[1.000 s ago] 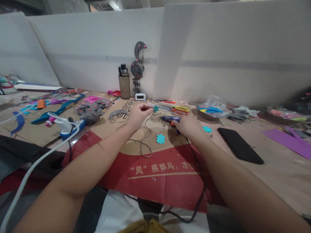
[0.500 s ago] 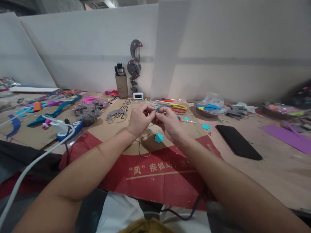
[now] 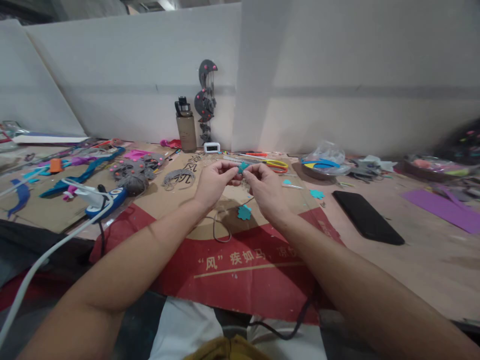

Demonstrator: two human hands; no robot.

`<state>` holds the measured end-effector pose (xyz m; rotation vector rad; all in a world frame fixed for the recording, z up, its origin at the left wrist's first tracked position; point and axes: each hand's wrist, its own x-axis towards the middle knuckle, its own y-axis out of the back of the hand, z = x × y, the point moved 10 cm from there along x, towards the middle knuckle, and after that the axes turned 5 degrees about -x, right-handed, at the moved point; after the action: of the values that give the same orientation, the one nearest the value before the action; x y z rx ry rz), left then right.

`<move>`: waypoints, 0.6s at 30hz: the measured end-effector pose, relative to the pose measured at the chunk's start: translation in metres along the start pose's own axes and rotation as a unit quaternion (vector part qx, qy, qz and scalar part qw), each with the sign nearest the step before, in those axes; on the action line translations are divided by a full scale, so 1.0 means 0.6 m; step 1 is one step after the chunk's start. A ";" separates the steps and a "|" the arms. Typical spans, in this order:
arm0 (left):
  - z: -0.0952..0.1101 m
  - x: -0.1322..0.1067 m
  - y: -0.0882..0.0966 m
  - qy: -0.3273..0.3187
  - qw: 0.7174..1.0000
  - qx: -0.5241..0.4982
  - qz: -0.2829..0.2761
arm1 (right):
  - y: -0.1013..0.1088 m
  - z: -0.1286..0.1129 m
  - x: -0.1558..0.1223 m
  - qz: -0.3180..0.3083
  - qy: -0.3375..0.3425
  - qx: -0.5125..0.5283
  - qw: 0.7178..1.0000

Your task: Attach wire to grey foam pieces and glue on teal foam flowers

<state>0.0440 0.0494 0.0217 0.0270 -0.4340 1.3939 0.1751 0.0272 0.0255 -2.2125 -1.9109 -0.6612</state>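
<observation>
Between my two hands a small teal felt piece is pinched by the fingertips, above the cardboard. My left hand closes on its left side, thumb against fingers. On its right side, my right hand grips with thumb and forefinger. A thin grey cord trails in a loop on the cardboard below and runs up towards my right hand. Just under the hands lies a teal flower-shaped felt cutout. My fingers hide part of the held piece.
A red and brown cardboard sheet covers the table in front of me. Yellow-handled scissors lie behind my right hand, and a black phone is to the right. Left are a blue power strip and grey yarn. A bottle stands behind.
The hands have turned slightly and their fingertips have spread a little apart, so more of the teal felt piece shows. The cord now runs up to my right hand.
</observation>
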 end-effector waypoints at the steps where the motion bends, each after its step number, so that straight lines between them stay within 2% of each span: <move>1: 0.000 0.000 -0.001 0.005 1.000 -0.007 -0.002 | 0.001 -0.001 -0.001 0.001 0.000 -0.005 1.000; 11: -0.003 0.001 -0.007 0.003 1.000 -0.007 -0.015 | 0.005 -0.005 -0.004 0.006 -0.005 -0.025 1.000; 18: -0.014 -0.004 -0.011 0.053 0.998 -0.021 -0.021 | 0.007 -0.010 -0.004 0.012 0.006 -0.058 0.998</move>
<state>0.0524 0.0481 0.0147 -0.0713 -0.3727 1.3380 0.1777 0.0219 0.0307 -2.2889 -1.8821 -0.7993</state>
